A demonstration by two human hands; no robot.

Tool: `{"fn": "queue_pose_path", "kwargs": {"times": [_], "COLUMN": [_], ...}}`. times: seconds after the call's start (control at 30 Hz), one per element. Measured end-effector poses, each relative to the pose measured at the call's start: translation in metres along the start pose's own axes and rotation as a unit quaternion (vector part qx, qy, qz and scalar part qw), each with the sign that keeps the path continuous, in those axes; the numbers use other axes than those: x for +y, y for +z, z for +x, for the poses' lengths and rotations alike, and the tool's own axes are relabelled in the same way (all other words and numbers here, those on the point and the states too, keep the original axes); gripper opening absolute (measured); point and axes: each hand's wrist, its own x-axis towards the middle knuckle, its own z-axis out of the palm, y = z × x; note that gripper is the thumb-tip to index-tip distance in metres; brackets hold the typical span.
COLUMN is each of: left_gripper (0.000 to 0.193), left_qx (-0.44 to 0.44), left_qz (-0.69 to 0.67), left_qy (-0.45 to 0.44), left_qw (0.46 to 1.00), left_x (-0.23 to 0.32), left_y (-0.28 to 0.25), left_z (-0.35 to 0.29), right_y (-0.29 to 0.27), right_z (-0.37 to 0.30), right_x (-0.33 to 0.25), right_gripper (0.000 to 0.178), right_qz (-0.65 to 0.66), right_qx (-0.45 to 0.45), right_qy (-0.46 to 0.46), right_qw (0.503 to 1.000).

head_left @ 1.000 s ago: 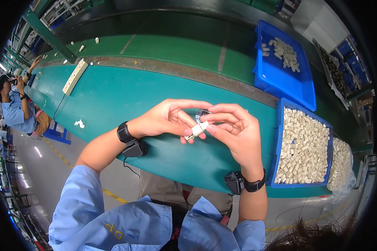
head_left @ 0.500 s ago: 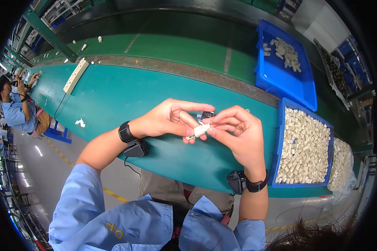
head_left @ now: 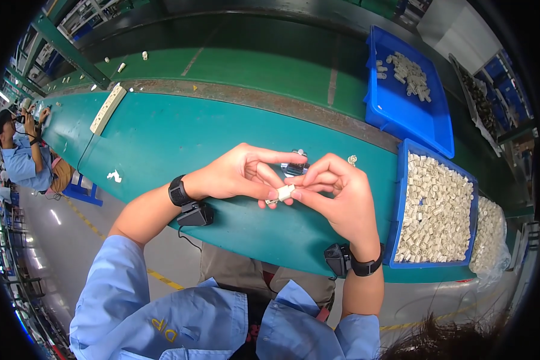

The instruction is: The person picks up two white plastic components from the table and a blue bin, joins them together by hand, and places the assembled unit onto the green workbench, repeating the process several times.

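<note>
Above the green bench, my left hand (head_left: 246, 173) pinches a small cream-white plastic fitting (head_left: 285, 192) between thumb and fingers, its index finger stretched out over the top. My right hand (head_left: 339, 191) grips the same fitting from its right end with thumb and fingertips. Its details are partly covered by my fingers. Just beyond the fingertips is a small black and silver device (head_left: 295, 161), partly hidden by my left index finger. A loose cream piece (head_left: 352, 160) lies on the bench beyond my right hand.
A blue bin (head_left: 396, 225) full of cream fittings stands to the right, a clear bag (head_left: 489, 240) of more beside it. Farther back sits a blue tray (head_left: 438, 123) with some pieces. A power strip (head_left: 108, 110) and white scrap (head_left: 114, 176) lie left. A co-worker (head_left: 27, 156) sits far left.
My right hand has shifted slightly left, closing in on the fitting, which is now more covered by my fingers. More of the black and silver device and the loose cream piece shows.
</note>
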Motion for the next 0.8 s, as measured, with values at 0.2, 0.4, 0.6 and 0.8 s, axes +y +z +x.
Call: {"fn": "queue_pose_path", "kwargs": {"times": [0.2,0.4,0.6,0.8], "left_gripper": [0.074,0.079,0.072,0.057], "left_qx": [0.017,0.073,0.005,0.074], "left_qz": [-0.035,-0.063,-0.041,-0.015], "left_qy": [0.017,0.024,0.024,0.008], "left_qw": [0.999,0.995,0.999,0.997], "left_x": [-0.007,0.000,0.004,0.009], "left_y": [-0.003,-0.001,-0.004,-0.016], "left_z": [0.003,0.008,0.005,0.004], "right_y": [-0.002,0.008,-0.007,-0.054], "right_z": [0.001,0.000,0.003,0.024], "right_x": [0.007,-0.003,-0.001,0.003], "right_gripper": [0.027,0.038,0.036,0.036], "right_qz": [-0.124,-0.120,-0.084,0.052], "right_qx": [-0.004,0.024,0.009,0.208], "right_qy": [-0.055,-0.112,-0.054,-0.011], "right_qw": [0.991,0.986,0.995,0.977]}}
